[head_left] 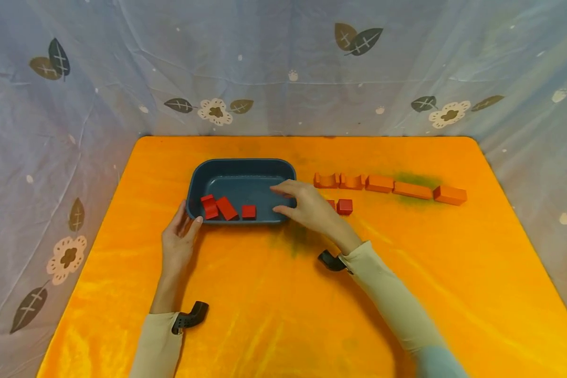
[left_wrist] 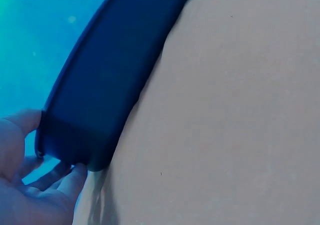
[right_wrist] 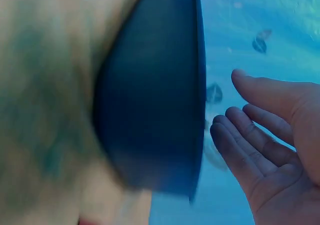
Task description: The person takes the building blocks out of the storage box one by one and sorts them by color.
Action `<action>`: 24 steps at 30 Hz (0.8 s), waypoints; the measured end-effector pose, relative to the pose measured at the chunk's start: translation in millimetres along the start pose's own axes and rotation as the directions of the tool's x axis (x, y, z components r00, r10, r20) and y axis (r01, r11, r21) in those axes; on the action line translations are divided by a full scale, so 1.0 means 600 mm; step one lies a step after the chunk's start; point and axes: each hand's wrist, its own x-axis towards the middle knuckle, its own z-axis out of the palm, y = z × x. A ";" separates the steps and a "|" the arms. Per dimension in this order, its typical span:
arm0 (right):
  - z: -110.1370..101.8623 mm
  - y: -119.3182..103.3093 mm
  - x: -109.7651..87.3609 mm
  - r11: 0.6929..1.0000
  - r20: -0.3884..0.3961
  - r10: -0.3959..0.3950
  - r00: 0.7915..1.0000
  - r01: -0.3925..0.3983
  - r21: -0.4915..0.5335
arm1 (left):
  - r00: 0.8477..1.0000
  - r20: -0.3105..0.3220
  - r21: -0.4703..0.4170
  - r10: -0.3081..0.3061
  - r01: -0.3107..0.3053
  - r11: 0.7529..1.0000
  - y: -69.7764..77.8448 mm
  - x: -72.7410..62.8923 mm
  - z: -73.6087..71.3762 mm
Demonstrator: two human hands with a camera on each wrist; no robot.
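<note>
A dark blue rectangular tub (head_left: 245, 164) with rounded corners stands on the table. My left hand (head_left: 178, 242) grips its front left corner, thumb at the rim and fingers along the outer wall. Inside lie three red blocks: a curved-cut block (head_left: 210, 207), a flat oblong block (head_left: 227, 208) and a small block (head_left: 249, 212). Over the tub's right end is my right hand (head_left: 307, 206), its thumb and fingers spread apart with nothing between them. In the right wrist view that hand (right_wrist: 272, 145) appears beside the tub's rim (right_wrist: 199, 95), palm bare.
Right of the tub a red cube (head_left: 345, 207) sits beside another red block (head_left: 331, 203), partly hidden by the right hand. Behind them runs a row of orange blocks, from an arch-cut block (head_left: 326, 181) to an oblong block (head_left: 450, 195). Patterned curtains (head_left: 283, 63) surround the orange-covered table (head_left: 245, 294).
</note>
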 end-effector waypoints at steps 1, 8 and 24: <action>0.009 -0.004 0.011 1.000 0.027 -0.005 1.000 0.005 -0.006 | 1.000 -0.004 -0.003 0.000 0.000 1.000 -0.001 0.000 -0.001; 0.058 -0.017 0.076 0.979 0.232 0.135 0.963 -0.093 -0.184 | 1.000 0.007 -0.026 -0.003 0.003 1.000 -0.001 0.000 0.001; 0.085 -0.006 0.099 0.969 0.187 0.197 0.962 -0.163 -0.186 | 1.000 -0.003 -0.029 0.003 -0.003 1.000 0.000 0.002 0.000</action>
